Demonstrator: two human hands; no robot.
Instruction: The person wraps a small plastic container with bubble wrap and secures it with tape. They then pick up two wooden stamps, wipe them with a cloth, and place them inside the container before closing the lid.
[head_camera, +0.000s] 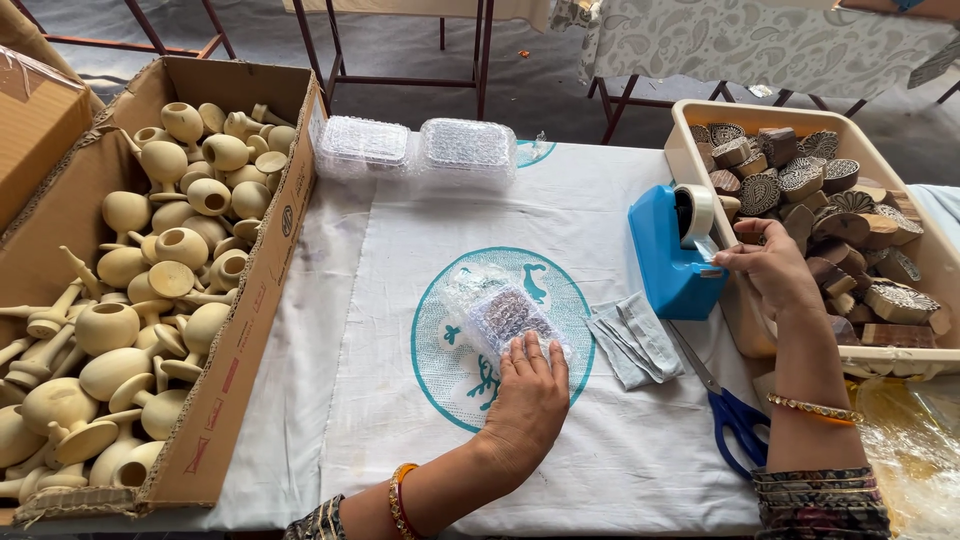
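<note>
My left hand (527, 390) lies flat on the near end of a small block wrapped in bubble wrap (492, 310), holding it down on the white cloth (400, 330) over a teal round print. My right hand (772, 268) is at the blue tape dispenser (672, 250), thumb and fingers pinching the loose end of the clear tape (708, 246) that comes off the roll. Both wrists wear bangles.
A cardboard box (245, 300) of pale wooden goblet-shaped pieces fills the left. A cream tray (880, 150) of carved wooden stamp blocks stands at right. Blue-handled scissors (735, 415) and folded grey cloths (635, 340) lie between my hands. Two bubble-wrap stacks (415, 145) sit at the back.
</note>
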